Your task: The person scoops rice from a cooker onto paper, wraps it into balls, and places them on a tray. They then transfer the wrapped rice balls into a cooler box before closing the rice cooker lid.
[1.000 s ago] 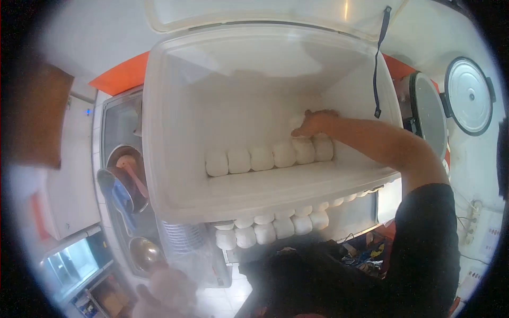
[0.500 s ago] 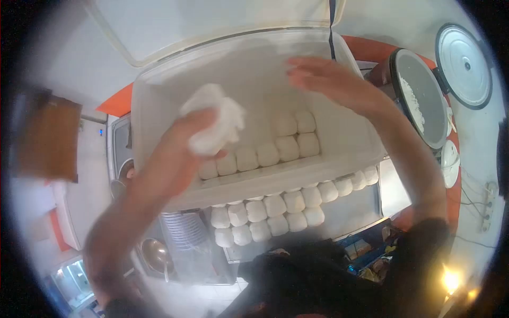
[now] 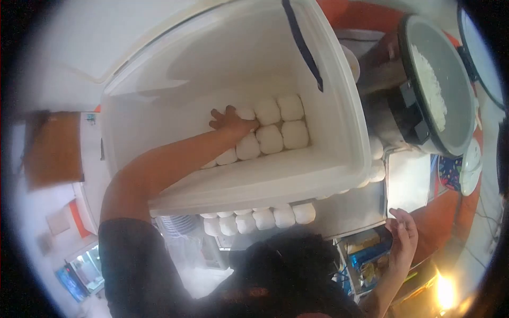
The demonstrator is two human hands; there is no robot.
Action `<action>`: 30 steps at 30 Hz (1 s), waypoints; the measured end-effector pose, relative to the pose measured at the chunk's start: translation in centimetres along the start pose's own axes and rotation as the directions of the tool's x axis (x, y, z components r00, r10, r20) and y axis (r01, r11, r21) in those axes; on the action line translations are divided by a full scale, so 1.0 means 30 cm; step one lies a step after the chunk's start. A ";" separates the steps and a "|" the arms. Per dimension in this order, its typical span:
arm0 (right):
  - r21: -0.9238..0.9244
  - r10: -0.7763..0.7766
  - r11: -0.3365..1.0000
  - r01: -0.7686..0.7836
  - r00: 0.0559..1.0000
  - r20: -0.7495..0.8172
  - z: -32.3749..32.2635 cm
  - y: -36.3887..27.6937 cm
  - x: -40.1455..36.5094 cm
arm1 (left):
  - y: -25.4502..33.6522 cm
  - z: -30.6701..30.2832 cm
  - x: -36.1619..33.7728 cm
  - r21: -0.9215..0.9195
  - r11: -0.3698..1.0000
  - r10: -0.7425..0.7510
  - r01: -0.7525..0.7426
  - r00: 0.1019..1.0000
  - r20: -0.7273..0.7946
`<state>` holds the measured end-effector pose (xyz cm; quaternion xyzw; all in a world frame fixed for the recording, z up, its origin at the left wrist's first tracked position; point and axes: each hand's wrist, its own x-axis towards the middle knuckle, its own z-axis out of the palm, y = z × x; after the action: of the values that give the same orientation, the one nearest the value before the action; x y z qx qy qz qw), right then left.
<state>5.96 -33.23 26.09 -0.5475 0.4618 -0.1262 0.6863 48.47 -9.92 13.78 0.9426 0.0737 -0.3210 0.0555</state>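
Note:
Inside the big white tub (image 3: 254, 185), my left hand (image 3: 230, 124) reaches down with its fingers and thumb around a white rounded piece (image 3: 245, 113) in the back row. Beside that piece are two more in the same row, such as this white lump (image 3: 290, 107). A front row of several similar lumps (image 3: 270, 139) runs along the near wall, partly under my left forearm. My right hand (image 3: 404, 233) is outside the tub at the lower right, fingers loosely bent and apart, holding nothing.
More white lumps (image 3: 283, 216) line a metal surface (image 3: 355, 206) below the tub's near edge. At the right stands an open cooker (image 3: 456, 90) with white food inside. A dark strap (image 3: 302, 45) hangs over the tub's wall. Stacked cups (image 3: 179, 225) stand at lower left.
My left hand has lowered the white bundle into the tub, to the back row. My right hand has moved out of the tub to the lower right. The view has shifted and turned.

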 end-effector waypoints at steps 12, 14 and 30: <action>-0.623 0.005 0.607 0.493 0.782 0.623 0.411 0.599 0.093 | -0.141 -0.351 -0.104 -0.204 0.902 0.413 -0.380 0.897 0.154; -0.631 0.033 0.612 0.477 0.782 0.623 0.543 0.600 -0.022 | -0.170 -0.460 -0.214 -0.144 0.760 0.638 -0.633 0.770 -0.013; -0.925 -0.029 0.313 0.214 0.976 0.216 0.578 0.718 -0.128 | -0.765 0.703 -0.748 -0.227 0.777 0.390 -0.587 0.732 -0.559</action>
<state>10.11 -11.67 8.83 -0.8853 0.3499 0.1585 0.2621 14.30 7.12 9.63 0.9456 -0.1087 -0.0279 0.3054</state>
